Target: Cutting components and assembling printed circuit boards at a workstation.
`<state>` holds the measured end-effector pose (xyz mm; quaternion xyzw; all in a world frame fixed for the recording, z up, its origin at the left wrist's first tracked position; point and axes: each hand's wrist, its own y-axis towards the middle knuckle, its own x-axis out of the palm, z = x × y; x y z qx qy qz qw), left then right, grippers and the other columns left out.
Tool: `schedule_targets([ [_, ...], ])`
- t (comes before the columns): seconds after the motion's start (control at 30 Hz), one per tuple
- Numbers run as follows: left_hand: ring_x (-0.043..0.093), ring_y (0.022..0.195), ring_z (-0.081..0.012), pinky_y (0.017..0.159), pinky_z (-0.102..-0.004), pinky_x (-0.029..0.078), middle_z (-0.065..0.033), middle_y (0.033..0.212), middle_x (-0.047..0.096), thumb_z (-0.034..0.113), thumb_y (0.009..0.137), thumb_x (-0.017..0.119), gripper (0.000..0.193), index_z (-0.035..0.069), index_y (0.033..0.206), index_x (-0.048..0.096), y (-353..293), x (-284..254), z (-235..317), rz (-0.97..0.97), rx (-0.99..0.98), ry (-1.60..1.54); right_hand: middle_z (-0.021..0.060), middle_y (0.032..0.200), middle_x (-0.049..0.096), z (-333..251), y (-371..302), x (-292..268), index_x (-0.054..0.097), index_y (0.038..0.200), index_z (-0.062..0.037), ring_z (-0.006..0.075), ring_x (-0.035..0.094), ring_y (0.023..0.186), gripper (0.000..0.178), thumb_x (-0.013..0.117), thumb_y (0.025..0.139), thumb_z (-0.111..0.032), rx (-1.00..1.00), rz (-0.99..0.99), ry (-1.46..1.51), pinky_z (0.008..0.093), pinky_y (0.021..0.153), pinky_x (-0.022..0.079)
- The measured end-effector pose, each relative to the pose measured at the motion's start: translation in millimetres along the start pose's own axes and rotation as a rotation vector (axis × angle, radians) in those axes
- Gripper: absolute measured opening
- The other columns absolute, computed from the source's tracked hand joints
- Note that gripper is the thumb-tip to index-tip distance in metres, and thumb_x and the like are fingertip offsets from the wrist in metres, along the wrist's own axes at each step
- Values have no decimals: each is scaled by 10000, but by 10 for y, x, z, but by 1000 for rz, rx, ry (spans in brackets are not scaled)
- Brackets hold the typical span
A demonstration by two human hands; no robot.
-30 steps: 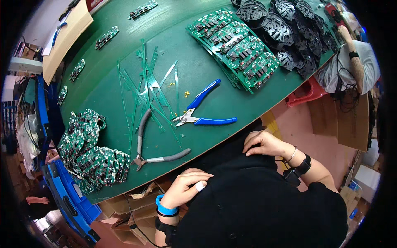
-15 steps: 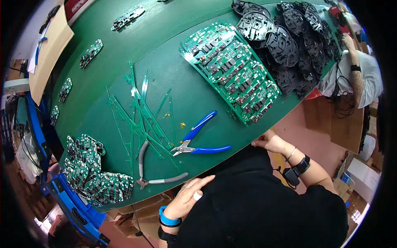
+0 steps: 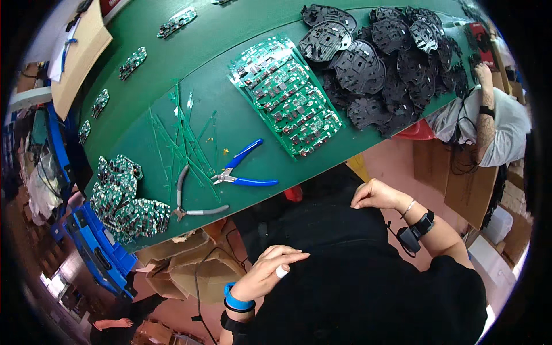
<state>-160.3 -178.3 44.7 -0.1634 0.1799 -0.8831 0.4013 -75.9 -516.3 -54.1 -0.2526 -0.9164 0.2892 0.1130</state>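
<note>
My left hand (image 3: pixel 269 275), with a white band on one finger, is over the black clothing on my body; its fingers are stretched out and nothing shows in them. My right hand (image 3: pixel 376 195) is at the edge of the black clothing (image 3: pixel 345 230), fingertips bent together; whether they pinch cloth cannot be made out. Before me on the green table lie blue-handled cutters (image 3: pixel 247 181) and grey-handled nippers (image 3: pixel 201 211), both with handles spread. Neither hand touches them. Beyond are thin green board strips (image 3: pixel 184 138) and a panel of circuit boards (image 3: pixel 287 98).
A heap of circuit boards (image 3: pixel 129 201) sits at the table's left corner. Black plastic shells (image 3: pixel 359 66) are piled at the far right. Single boards (image 3: pixel 133 62) lie along the far left. Another person's arm (image 3: pixel 486 115) shows at right. Below the table are cardboard boxes (image 3: pixel 201 264).
My view has shifted, and more space shows between my body and the table edge. My right hand is away from the table edge, and my left hand remains outstretched.
</note>
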Motion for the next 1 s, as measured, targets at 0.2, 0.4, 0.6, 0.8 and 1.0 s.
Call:
schedule_targets([
  [0.2,480,1088,-275,949,-378,360,-110,1119,562,232,919,464,322,74,1185,555,-50,613,359,237,23,-22,12,779,620,-364,-520,-408,614,875,5,74,562,736,69,598,828,-42,123,217,185,220,682,465],
  [0.4,579,943,-137,819,-257,440,-71,997,635,115,908,477,242,23,1105,582,-435,841,396,967,-196,-231,123,776,620,-1666,90,-84,610,829,-9,253,610,707,90,630,759,-63,-554,79,-398,316,629,482],
  [0.6,604,851,-150,758,-263,472,-98,896,644,102,910,477,209,-27,1024,596,-886,714,610,1333,96,-179,160,724,526,-1891,1106,217,554,696,-24,322,537,773,113,563,779,-101,-803,186,-1059,388,710,448],
  [0.8,492,813,-207,691,-297,413,-123,862,535,223,907,483,264,-31,924,550,-1964,408,1681,1747,709,553,209,710,593,-2312,1240,222,556,737,-3,362,596,708,134,554,805,-119,-570,228,-1078,427,633,482],
  [1.0,408,966,-247,746,-330,310,-148,1101,477,476,822,513,635,-33,1194,437,-2856,386,2140,1958,947,916,124,798,612,-3881,290,494,600,894,6,214,606,714,113,584,781,9,-820,257,-761,289,632,470],
])
